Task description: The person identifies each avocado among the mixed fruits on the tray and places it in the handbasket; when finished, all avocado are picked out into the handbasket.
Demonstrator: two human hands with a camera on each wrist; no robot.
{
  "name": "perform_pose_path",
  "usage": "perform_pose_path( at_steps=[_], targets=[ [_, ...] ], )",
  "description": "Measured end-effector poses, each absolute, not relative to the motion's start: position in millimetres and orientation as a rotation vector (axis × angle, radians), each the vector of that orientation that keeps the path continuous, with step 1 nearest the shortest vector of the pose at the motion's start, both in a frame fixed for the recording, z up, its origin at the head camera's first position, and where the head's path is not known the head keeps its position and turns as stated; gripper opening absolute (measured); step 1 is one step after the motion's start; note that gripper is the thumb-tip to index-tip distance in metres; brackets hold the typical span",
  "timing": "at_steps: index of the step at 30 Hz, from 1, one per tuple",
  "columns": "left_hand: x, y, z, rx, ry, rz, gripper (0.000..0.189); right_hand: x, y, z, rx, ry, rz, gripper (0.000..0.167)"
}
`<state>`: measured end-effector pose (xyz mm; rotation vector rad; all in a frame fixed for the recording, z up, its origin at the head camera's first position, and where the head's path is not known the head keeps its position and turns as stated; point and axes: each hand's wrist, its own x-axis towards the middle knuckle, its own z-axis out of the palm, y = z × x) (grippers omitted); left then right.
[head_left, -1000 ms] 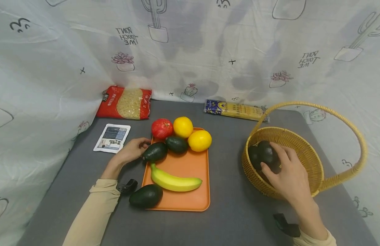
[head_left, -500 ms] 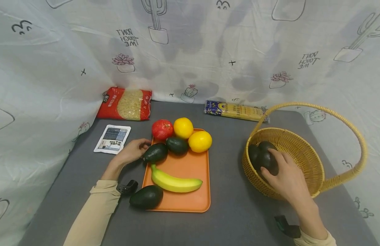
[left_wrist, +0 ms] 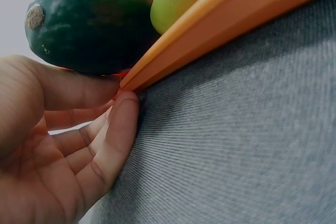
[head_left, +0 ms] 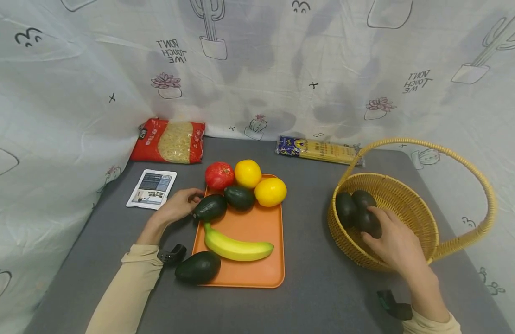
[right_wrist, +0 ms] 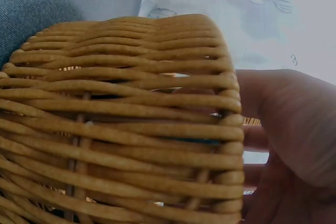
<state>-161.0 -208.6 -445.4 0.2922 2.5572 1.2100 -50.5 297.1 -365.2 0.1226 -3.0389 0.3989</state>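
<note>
My left hand (head_left: 180, 204) pinches the left rim of an orange tray (head_left: 259, 227); in the left wrist view thumb and finger meet at the tray edge (left_wrist: 173, 45), just under an avocado (left_wrist: 94, 24). On the tray lie that avocado, a second avocado (head_left: 239, 197), a banana (head_left: 238, 246), two yellow fruits (head_left: 248, 174) and a red pomegranate (head_left: 219, 176). Another avocado (head_left: 198, 267) overhangs the front left corner. Inside a wicker basket (head_left: 401, 195), my right hand (head_left: 397, 241) holds a dark avocado (head_left: 369, 223) beside other avocados (head_left: 346, 209). The basket wall (right_wrist: 131, 114) hides it in the right wrist view.
The basket's tall handle (head_left: 486, 185) arches over its right side. A red pasta bag (head_left: 174, 140) and a yellow noodle packet (head_left: 324, 150) lie along the back. A white pouch (head_left: 151, 189) sits left of the tray. Printed cloth (head_left: 257, 69) hangs behind the grey table.
My right hand has shifted slightly right and toward me inside the basket, and the avocado in it has moved the same way. The left hand has stayed at the tray.
</note>
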Motion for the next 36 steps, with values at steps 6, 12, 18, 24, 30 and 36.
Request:
perform_pose_path(
  at_steps=[6,12,18,24,30,36],
  targets=[
    [-161.5,-209.3,-446.5,0.29,2.546,1.225,0.039,-52.9,303.2,-366.9,0.127,-3.125,0.375,0.066],
    [-161.0,-209.3,-445.3,0.288,2.544,1.24,0.039,-56.4,307.7,-370.6,0.187,-3.19,0.339,0.063],
    [-159.7,-207.6,-443.4,0.32,2.557,1.246,0.039,-56.5,307.8,-376.3,0.272,-3.184,0.302,0.058],
    [-159.5,-208.4,-444.3,0.306,2.558,1.237,0.039,-57.8,308.6,-377.5,0.271,-3.181,0.304,0.06],
    [-159.9,-209.2,-444.8,0.3,2.551,1.244,0.039,-57.7,307.8,-376.4,0.268,-3.183,0.304,0.06],
    [-160.1,-209.3,-444.2,0.313,2.569,1.226,0.039,-55.5,299.9,-371.4,0.245,-3.091,0.311,0.051]
  ],
)
